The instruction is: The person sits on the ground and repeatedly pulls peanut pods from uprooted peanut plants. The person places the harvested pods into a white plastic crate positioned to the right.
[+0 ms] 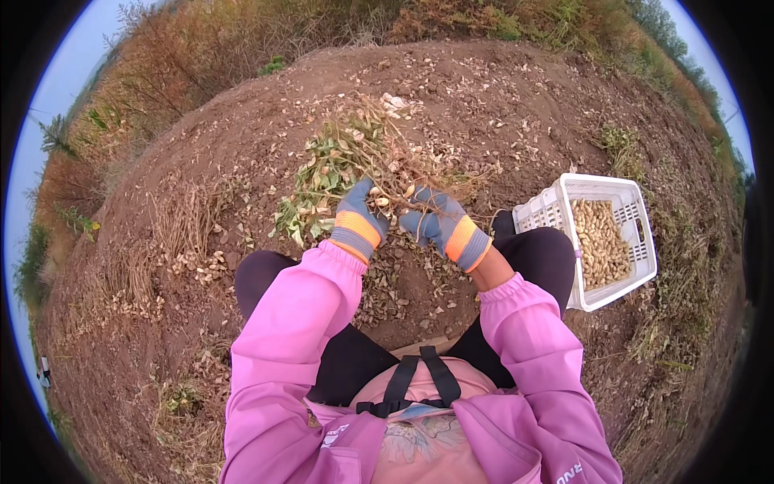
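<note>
My left hand (pixel 364 215), in a blue, grey and orange work glove, grips the stems of an uprooted peanut plant (pixel 338 160). Its green and yellowing leaves spread out to the left, past that hand. The thin roots (pixel 435 163) lie toward the right, with a few pods (pixel 382 201) showing between my hands. At the root end is my right hand (pixel 438 221), gloved alike, its fingers bent at the roots and pods; what they pinch is partly hidden. A white plastic crate (pixel 650 242) with slotted walls stands by my right knee and holds many peanuts in their shells (pixel 598 242).
Dried peanut plants (pixel 187 212) with clusters of pods (pixel 208 266) lie on the soil at the left. More withered vines (pixel 677 302) run along the right, beyond the crate. Dry leaf litter (pixel 387 296) covers the ground between my legs. Brush (pixel 290 30) borders the field ahead.
</note>
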The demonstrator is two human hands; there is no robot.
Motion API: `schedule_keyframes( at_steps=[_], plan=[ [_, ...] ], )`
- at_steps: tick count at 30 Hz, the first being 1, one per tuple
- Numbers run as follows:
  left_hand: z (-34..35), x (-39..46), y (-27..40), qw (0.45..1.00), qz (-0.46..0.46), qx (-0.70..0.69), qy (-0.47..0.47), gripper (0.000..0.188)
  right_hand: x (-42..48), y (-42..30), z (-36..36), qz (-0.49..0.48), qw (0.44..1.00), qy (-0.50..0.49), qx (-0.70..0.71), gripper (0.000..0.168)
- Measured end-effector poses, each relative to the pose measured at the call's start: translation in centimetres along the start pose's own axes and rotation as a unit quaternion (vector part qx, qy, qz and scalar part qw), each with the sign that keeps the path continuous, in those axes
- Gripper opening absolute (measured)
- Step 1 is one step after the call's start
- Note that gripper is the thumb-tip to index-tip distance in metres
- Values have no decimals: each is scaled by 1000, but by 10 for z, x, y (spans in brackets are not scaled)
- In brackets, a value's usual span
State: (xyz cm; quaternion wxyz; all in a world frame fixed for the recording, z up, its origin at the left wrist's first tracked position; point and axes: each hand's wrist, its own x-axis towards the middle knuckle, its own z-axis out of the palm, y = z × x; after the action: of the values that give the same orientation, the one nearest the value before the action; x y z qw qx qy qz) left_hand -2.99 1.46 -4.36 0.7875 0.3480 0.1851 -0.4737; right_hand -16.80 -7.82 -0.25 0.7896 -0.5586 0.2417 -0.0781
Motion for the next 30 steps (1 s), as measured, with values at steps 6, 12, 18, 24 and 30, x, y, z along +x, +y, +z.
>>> schedule_keyframes(
  at_steps=[6, 12, 18, 24, 30],
  plan=[
    [-6, 4, 0, 1000, 9, 14, -15, 33, 0, -7, -4, 28, 999, -31, 15, 38],
    [-5, -2, -4, 998, 26, 58, -7, 29, 5, 5, -12, 49, 997, -39, -44, 35],
    [-4, -2, -8, 999, -14, 38, 12, 30, -11, -9, -9, 83, 988, -39, -120, 25],
    [0, -9, -8, 997, -24, 52, 49, 27, -15, -6, -12, 101, 988, -49, -104, 32],
    [-11, 7, -10, 994, 11, 57, 92, 20, -6, 13, -25, 167, 975, -98, -111, 26]
  ],
)
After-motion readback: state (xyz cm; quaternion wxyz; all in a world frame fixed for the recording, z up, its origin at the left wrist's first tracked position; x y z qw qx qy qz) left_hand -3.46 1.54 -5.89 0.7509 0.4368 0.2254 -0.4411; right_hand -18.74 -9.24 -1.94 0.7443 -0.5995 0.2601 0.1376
